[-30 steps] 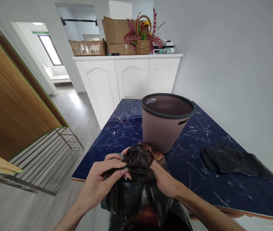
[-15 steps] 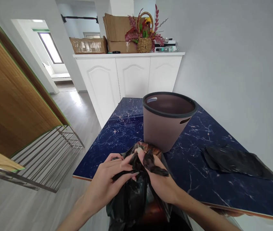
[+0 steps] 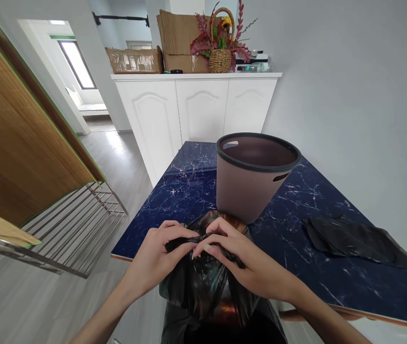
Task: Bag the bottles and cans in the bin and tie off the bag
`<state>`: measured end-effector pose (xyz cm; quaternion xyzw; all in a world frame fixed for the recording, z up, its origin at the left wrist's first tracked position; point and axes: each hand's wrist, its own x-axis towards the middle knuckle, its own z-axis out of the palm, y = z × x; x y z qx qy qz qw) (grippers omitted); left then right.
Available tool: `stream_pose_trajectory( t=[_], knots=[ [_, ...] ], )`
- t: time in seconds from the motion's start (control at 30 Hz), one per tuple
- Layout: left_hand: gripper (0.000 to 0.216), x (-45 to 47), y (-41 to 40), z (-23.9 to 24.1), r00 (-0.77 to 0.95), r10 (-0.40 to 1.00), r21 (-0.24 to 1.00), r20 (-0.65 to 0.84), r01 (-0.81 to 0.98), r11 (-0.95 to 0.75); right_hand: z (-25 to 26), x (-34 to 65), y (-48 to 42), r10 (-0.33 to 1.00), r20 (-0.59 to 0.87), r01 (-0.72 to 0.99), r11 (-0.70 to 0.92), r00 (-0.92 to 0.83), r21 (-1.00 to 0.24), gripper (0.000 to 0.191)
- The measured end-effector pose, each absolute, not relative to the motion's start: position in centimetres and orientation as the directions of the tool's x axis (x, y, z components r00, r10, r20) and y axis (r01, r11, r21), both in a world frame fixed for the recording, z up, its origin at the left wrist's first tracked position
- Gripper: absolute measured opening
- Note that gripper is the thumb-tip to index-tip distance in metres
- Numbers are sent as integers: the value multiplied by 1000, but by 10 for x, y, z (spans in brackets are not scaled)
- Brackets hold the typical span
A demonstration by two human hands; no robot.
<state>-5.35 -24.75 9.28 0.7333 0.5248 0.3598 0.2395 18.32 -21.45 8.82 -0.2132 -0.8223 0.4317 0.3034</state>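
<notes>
A filled black plastic bag (image 3: 208,286) rests at the near edge of the blue marbled table (image 3: 189,191), with reddish-brown contents showing through its thin film. My left hand (image 3: 165,246) is closed on the bag's gathered top from the left. From the right, my right hand (image 3: 235,248) pinches the same gathered plastic, its fingertips touching those of the left. Part of the gathered film is hidden beneath the fingers. Just behind the bag stands an upright mauve trash can (image 3: 246,191) with a dark rim and cut-out handles; its visible inside has no liner.
Flat folded black bags (image 3: 357,241) lie on the table's right side. A metal rack (image 3: 81,224) holding bamboo mats (image 3: 27,129) stands at left. Behind the table, a white cabinet (image 3: 203,105) carries cardboard boxes (image 3: 135,61) and a flower basket (image 3: 220,61). A wall borders the right.
My right hand has turned over and drawn in against the left. The loose twisted end of plastic that lay over it is now gathered under the fingers. The view has shifted slightly.
</notes>
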Motion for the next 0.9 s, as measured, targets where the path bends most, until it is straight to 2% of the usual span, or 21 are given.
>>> stream_pose_trajectory(
  t=[0.1,0.2,0.27,0.33,0.4,0.47,0.57,0.67,0.77,0.83,0.9],
  knots=[
    [16,-52,-246,93,170,939,729,298,595,-339,82,187,-210,600,330,112,580,-729,-807,41],
    [15,-51,-247,95,175,938,731,300,589,-344,73,186,-209,677,313,156,536,-666,-830,55],
    [13,-50,-249,94,166,934,729,316,588,-350,67,185,-209,733,354,229,565,-581,-793,53],
    [11,-48,-252,92,155,920,715,361,587,-380,59,183,-210,716,491,304,673,-496,-674,34],
    [10,-48,-254,88,167,892,689,420,582,-433,52,180,-212,618,656,349,786,-433,-510,21],
    [9,-47,-256,83,187,866,665,464,573,-480,47,177,-213,513,775,385,843,-368,-375,22],
    [5,-46,-257,82,181,853,657,489,567,-497,45,173,-214,466,845,431,840,-263,-329,26],
    [23,-42,-256,90,176,893,730,414,522,-441,51,170,-214,403,891,416,861,-210,-292,24],
    [39,-35,-249,103,153,964,864,219,429,-264,61,166,-214,299,933,444,877,-200,-186,25],
    [51,-30,-243,111,161,981,896,111,412,-169,66,165,-215,281,941,492,857,-191,-156,26],
    [46,-25,-237,115,204,977,899,68,413,-149,68,165,-216,300,935,522,837,-191,-162,24]
  ],
)
